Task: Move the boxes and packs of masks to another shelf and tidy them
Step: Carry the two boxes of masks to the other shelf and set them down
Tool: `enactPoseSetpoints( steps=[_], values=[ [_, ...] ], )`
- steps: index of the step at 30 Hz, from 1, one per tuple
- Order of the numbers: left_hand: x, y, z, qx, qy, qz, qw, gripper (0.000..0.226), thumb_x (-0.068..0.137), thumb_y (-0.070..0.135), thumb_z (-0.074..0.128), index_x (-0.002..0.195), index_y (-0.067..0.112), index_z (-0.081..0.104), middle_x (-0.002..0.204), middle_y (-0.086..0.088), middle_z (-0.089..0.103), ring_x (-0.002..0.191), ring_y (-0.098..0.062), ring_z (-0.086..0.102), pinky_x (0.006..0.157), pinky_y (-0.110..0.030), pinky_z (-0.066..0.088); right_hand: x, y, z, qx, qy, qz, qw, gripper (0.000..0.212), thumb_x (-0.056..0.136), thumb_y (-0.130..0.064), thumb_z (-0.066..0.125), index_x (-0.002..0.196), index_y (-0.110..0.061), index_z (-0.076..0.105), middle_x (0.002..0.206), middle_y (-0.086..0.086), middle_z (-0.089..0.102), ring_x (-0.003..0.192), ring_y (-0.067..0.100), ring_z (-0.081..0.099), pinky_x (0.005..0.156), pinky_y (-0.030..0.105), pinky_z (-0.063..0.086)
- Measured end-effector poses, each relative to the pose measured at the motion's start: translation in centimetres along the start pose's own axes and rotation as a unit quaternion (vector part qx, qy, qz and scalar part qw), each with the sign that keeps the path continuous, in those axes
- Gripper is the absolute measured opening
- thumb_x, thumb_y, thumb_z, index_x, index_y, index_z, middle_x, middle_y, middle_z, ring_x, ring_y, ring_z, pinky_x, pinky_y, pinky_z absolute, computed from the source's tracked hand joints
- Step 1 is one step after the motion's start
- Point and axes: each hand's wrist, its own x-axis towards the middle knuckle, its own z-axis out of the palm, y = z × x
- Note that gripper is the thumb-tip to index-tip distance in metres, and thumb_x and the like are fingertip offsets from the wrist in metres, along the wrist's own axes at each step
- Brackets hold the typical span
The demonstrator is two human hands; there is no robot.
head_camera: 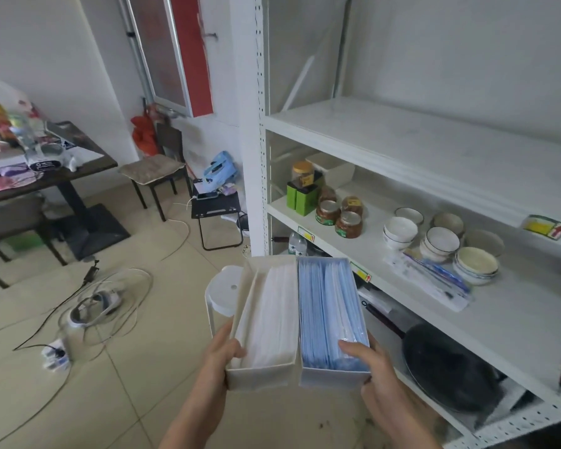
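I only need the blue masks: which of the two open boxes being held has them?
The box of blue masks, gripped by the right hand. The other box, in the left hand, holds white masks.

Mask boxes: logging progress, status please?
Left hand grips white-mask box; right hand grips blue-mask box. Both off the shelves. Upper shelf unobstructed.

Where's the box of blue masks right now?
The box of blue masks is low in the middle of the head view, held by the right hand, side by side with the box of white masks on its left, in front of the shelves.
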Motion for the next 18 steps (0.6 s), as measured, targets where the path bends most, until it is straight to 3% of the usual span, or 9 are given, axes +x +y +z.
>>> enactPoseSetpoints(
  steps=[2,4,8,10,15,18],
  values=[
    [2.3,1.0,-0.9,0.002,-0.008,0.002,1.0,0.072,0.065,0.032,0.054,0.137,0.04,0.059,0.13,0.004,0.07,0.122,-0.025,0.063,0.087,-0.047,0.055,2.0,-0.5,1.2,0.0,-0.01,-0.008,1.0,0.063,0.045,-0.046,0.087,0.105,-0.042,0.071,0.1,0.001,0.075,0.09,0.022,0.073,0.065,0.033,0.057],
    [4.5,1.7,-1.6,-0.01,-0.01,-0.002,1.0,0.072,0.064,0.031,0.054,0.135,0.04,0.061,0.129,0.004,0.07,0.122,-0.026,0.063,0.083,-0.043,0.054,4.0,-0.8,1.9,0.005,-0.004,-0.017,1.0,0.06,0.048,-0.043,0.084,0.106,-0.043,0.071,0.099,0.0,0.076,0.095,0.024,0.072,0.068,0.035,0.057],
    [9.1,2.8,-2.7,-0.026,-0.014,-0.005,1.0,0.076,0.063,0.03,0.057,0.138,0.041,0.059,0.132,0.001,0.069,0.123,-0.029,0.063,0.08,-0.049,0.057,8.2,-1.8,3.3,0.008,0.018,-0.027,0.999,0.069,0.04,-0.042,0.086,0.108,-0.04,0.071,0.103,0.005,0.075,0.107,0.034,0.067,0.095,0.056,0.054],
    [11.8,3.5,-3.2,-0.036,-0.017,-0.016,0.999,0.076,0.063,0.03,0.059,0.138,0.042,0.059,0.133,-0.002,0.069,0.122,-0.032,0.063,0.075,-0.048,0.058,10.5,-2.7,4.2,0.006,0.025,-0.033,0.999,0.068,0.041,-0.041,0.085,0.108,-0.041,0.071,0.103,0.003,0.075,0.109,0.033,0.065,0.101,0.058,0.049],
    [18.1,5.3,-3.1,-0.036,-0.023,-0.015,0.999,0.065,0.073,0.03,0.056,0.138,0.035,0.059,0.131,-0.003,0.07,0.114,-0.029,0.069,0.07,-0.043,0.056,16.2,-5.8,6.3,0.023,0.009,-0.036,0.999,0.068,0.043,-0.042,0.083,0.11,-0.038,0.07,0.108,0.008,0.073,0.113,0.039,0.062,0.091,0.052,0.047],
    [21.1,6.5,-3.1,-0.055,0.003,-0.027,0.998,0.048,0.074,0.032,0.057,0.12,0.03,0.069,0.121,-0.007,0.072,0.095,-0.025,0.071,0.059,-0.035,0.053,19.4,-7.4,7.6,0.023,0.003,-0.043,0.999,0.072,0.042,-0.046,0.082,0.112,-0.039,0.069,0.108,0.007,0.073,0.112,0.039,0.061,0.088,0.054,0.046]
  ],
)
